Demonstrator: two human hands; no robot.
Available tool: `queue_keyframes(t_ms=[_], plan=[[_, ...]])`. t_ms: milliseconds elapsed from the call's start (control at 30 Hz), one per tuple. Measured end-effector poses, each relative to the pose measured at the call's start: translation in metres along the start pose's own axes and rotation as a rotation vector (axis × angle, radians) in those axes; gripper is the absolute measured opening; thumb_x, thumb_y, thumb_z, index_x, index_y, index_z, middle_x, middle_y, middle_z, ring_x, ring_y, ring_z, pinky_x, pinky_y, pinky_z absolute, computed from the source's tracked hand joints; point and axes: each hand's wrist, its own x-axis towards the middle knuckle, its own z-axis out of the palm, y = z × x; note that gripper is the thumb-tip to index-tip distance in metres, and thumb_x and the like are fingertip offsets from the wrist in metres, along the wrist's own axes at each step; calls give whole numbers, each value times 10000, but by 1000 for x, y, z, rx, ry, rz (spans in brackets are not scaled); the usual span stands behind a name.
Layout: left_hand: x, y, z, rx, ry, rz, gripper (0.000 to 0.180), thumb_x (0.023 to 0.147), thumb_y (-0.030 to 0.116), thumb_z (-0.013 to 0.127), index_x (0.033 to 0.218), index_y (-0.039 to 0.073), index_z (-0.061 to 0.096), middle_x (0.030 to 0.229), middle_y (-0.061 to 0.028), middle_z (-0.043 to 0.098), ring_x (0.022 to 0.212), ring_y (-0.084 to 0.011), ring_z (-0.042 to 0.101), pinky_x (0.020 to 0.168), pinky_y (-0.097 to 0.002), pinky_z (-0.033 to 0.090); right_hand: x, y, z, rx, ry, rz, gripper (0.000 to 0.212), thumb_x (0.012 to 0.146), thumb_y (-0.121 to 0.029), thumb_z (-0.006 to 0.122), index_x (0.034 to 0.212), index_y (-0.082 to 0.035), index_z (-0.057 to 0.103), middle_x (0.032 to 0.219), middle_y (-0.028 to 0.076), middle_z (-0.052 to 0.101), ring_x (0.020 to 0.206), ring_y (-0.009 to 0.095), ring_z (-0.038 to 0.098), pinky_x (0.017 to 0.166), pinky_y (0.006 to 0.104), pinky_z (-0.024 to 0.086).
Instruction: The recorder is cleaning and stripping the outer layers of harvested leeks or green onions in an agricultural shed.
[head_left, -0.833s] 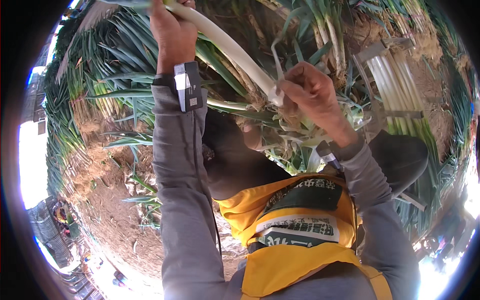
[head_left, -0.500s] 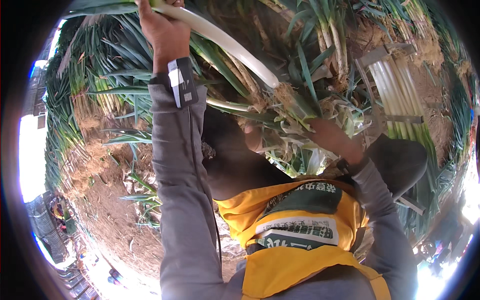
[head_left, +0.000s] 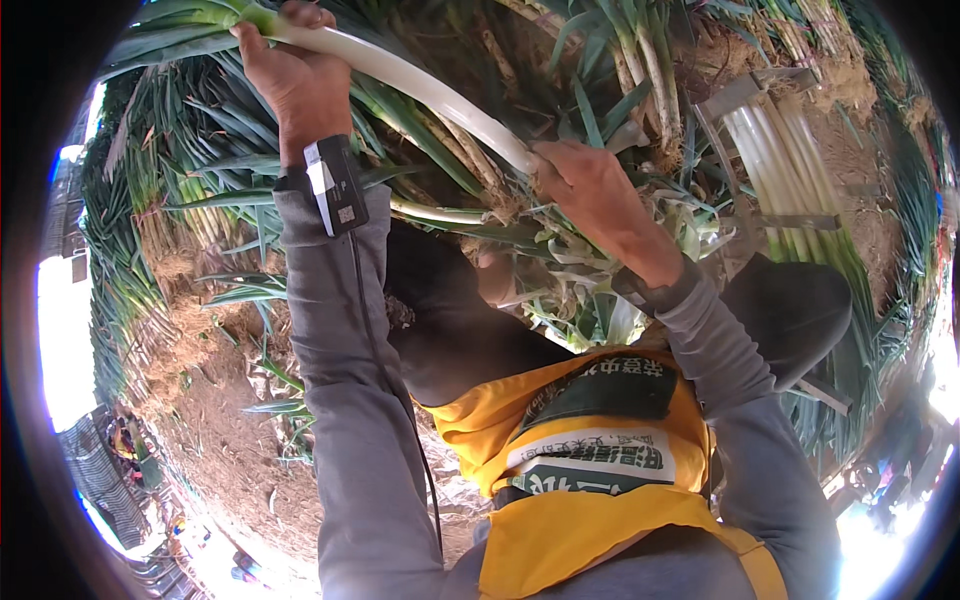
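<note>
A long leek (head_left: pixel 430 90) with a smooth white shank stretches across the upper part of the view. My left hand (head_left: pixel 298 85) is closed round it where the white turns to green, and its leaves fan out to the far left. At the root end, my right hand (head_left: pixel 600 195) has its fingers pinched on the leek's tip, hiding most of the roots. Beneath the leek lie more unpeeled leeks (head_left: pixel 480 160) with stringy roots. Stripped outer leaves (head_left: pixel 590 270) are heaped below my right hand, near my legs.
At the right, cleaned leeks (head_left: pixel 775 150) lie side by side in a metal frame (head_left: pixel 745 95). Bundled leeks with soil on their roots (head_left: pixel 170 215) stand along the left. Bare soil (head_left: pixel 220 400) shows at the lower left. A yellow apron (head_left: pixel 590 530) covers my lap.
My right hand has risen from the stripped leaves to the leek's root end and closed there. My left hand has shifted slightly left and down with the leek.
</note>
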Motion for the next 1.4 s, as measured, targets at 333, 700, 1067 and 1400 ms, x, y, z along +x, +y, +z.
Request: queue_keyframes(t_ms=[333, 700, 1067, 1400], plan=[[-5, 1, -3, -2, 44, 3, 539, 1085, 518, 317, 996, 14, 486, 828, -85, 474, 722, -190, 464, 663, -323, 445, 1, -3, -1, 111, -19, 135, 109, 859, -66, 615, 922, 14, 654, 869, 235, 658, 788, 452, 619, 697, 456, 514], [-13, 20, 5, -399, -184, -226, 599, 1073, 522, 350, 1252, -43, 439, 762, -42, 514, 670, -159, 486, 643, -308, 435, -10, 32, 8, 606, -353, 583, 224, 937, -155, 627, 1007, 48, 690, 692, 75, 656, 627, 182, 665, 550, 351, 500], [-36, -44, 34, -218, 104, 3, 430, 1071, 487, 429, 1103, 63, 494, 981, -117, 533, 875, -243, 518, 830, -390, 490, -23, 5, 17, 377, -85, 261, 452, 950, -290, 705, 1298, -24, 595, 1002, 163, 691, 891, 287, 694, 760, 388, 559], [-21, -41, 33, -193, 100, 2, 412, 1098, 393, 402, 1133, -16, 437, 1007, -162, 528, 959, -292, 538, 949, -437, 494, -7, 40, -38, 1071, 375, 575, 582, 1005, -448, 626, 1388, -24, 513, 1150, 107, 651, 848, 133, 695, 717, 258, 549]])
